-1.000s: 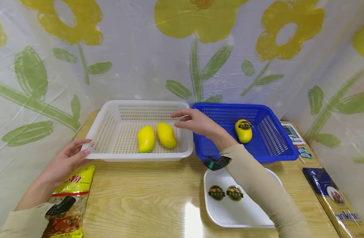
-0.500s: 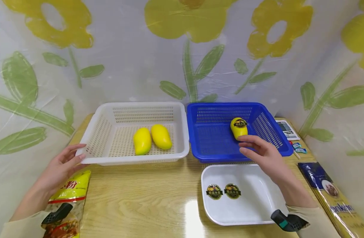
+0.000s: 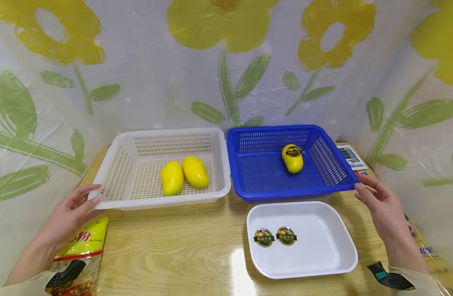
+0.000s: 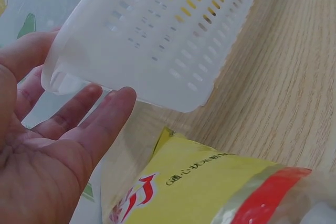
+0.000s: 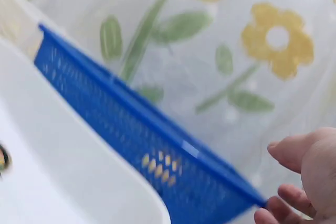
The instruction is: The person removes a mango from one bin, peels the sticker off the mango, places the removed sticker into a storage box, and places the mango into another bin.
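Note:
My left hand holds the front left corner of the white basket, with fingers on both sides of its rim. Two yellow mangoes lie side by side in that basket. At the front right corner of the blue basket, my right hand has its fingertips at the rim. In the right wrist view its thumb stands apart from the blue rim. A third mango, bearing a dark round sticker, lies inside the blue basket.
A white tray with two round stickers stands in front of the blue basket. A yellow food bag lies under my left forearm. At the right are a white card-like device and a gold packet, partly hidden.
My right hand has moved right, from above the white basket past the blue basket's mango to that basket's front right corner. The left hand stays at the white basket. The view has shifted slightly.

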Demonstrator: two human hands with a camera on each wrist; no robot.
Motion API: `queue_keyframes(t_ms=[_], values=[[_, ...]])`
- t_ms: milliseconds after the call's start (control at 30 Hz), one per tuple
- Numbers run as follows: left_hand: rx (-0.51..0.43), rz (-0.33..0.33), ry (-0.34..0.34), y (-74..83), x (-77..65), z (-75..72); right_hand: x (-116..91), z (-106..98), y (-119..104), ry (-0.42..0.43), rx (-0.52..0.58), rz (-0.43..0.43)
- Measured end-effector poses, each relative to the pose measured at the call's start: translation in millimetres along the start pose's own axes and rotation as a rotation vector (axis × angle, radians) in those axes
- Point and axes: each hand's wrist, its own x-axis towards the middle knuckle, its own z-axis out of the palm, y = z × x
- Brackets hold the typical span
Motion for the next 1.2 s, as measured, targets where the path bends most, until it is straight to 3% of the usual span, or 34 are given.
queue_keyframes(t_ms=[167, 333, 433, 533, 633, 700, 800, 933, 1067, 1200], values=[[-0.007, 0.003, 0.002, 0.2, -0.5, 0.0, 14, -9, 15, -0.017, -0.413, 0.062], [0.005, 0.003, 0.0, 0.2, 0.1, 0.7, 23, -12, 23, -0.086, -0.474, 0.106], [0.062, 0.002, -0.009, 2.1, -0.4, -0.7, 28, -14, 27, -0.102, -0.483, 0.102], [0.253, 0.001, -0.013, 10.5, -0.2, -2.0, 32, -12, 31, -0.098, -0.404, 0.08], [0.521, 0.024, 0.035, 28.1, 2.9, -1.6, 34, -9, 34, -0.098, -0.184, 0.067], [0.646, 0.042, 0.092, 44.2, 6.8, 0.6, 34, -7, 35, -0.1, -0.065, 0.063], [0.711, 0.086, 0.174, 70.7, 18.0, 8.7, 33, -5, 34, -0.099, 0.046, 0.061], [0.726, 0.131, 0.182, 103.6, 36.2, 29.8, 33, -4, 33, -0.101, 0.088, 0.069], [0.768, 0.127, 0.098, 128.5, 56.0, 63.0, 33, -5, 32, -0.107, 0.092, 0.078], [0.776, 0.148, -0.03, 144.4, 76.6, 106.6, 35, -5, 32, -0.111, 0.069, 0.091]])
